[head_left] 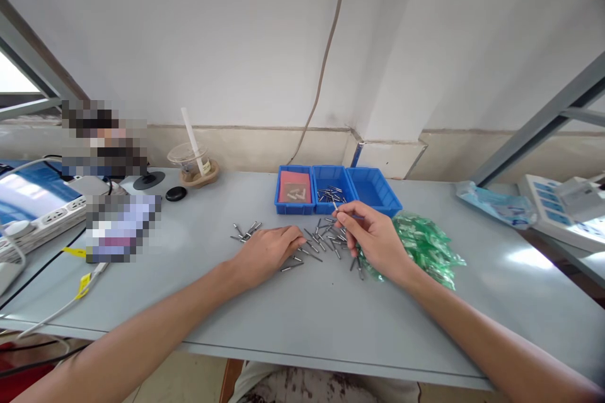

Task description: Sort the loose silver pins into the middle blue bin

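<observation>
Between thumb and index finger, my right hand [375,236] pinches a slim metal pin [335,204], held upright just in front of the blue bins. My left hand [268,250] lies low over the table with its fingers bent together at the pile; whatever they grip is hidden. Loose metal pins [321,242], each with a thicker end, are scattered between and around both hands. More pins [331,194] lie in the middle blue bin [334,208]. The left blue bin [295,208] contains a red sheet [289,179] and a clear bag with small pale pieces [297,192].
A third blue bin [394,208] adjoins on the right. Green plastic bags [423,245] lie beside my right forearm. A lidded cup with a straw [189,154], a black round object [176,193], a phone [125,227] and power strips [61,214] are leftward. A blue-white packet [496,203] lies right.
</observation>
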{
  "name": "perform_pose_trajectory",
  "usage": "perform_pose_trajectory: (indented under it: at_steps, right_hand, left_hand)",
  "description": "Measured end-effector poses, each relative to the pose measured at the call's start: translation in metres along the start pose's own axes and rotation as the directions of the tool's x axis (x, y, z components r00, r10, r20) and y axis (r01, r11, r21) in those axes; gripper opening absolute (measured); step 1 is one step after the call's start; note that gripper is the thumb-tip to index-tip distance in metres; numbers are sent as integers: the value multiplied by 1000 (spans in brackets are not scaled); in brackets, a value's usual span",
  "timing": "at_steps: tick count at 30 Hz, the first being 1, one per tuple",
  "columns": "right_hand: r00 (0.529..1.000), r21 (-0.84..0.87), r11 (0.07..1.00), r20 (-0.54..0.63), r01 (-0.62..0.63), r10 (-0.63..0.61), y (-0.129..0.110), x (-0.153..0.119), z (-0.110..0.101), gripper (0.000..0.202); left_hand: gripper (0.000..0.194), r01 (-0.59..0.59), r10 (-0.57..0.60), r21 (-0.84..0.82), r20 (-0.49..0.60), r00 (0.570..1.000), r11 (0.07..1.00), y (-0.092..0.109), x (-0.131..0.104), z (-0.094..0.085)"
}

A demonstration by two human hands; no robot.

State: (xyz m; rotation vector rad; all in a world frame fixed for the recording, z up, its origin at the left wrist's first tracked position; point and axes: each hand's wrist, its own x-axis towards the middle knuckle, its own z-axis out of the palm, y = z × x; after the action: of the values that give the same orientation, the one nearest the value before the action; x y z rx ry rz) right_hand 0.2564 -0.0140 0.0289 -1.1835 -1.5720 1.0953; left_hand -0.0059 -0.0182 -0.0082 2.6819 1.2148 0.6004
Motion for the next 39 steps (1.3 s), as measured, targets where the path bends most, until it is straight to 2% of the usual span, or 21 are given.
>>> perform_pose_trajectory:
  at_steps: [9,17,19,22,26,33,36,39]
  right_hand:
    - [1000,-85,996,-4,21,-22,2,0,-1,28]
    - [979,-223,958,-54,181,-197,-1,0,-1,19]
    - [985,-171,973,-56,154,-165,-1,1,-1,23]
    - [1000,-5,1000,-11,26,-26,-1,2,-2,32]
    - [992,190,975,63,-115,105,-2,3,-4,35]
    - [967,461,854,190,-243,172,-5,2,-6,28]
    - [964,510,823,209,-250,163,-7,2,-7,25]
    - [969,493,838,186,-236,163,-8,3,-7,26]
  left_hand:
    - [32,3,-3,4,3,1000,1000,1,0,-1]
    - [29,-44,44,-30,-21,999,999,5,1,-5]
    - [30,-38,37,-37,-28,999,999,6,2,-6]
    - [32,-39,38,-36,-36,999,999,6,2,-5]
    - [31,-57,55,-26,-53,997,998,4,1,-4]
    - [28,-81,80,-3,-71,994,997,4,2,-3]
    - [28,-91,91,3,-74,993,996,4,3,-4]
    - [28,-101,101,1,-73,992,995,5,3,-5]
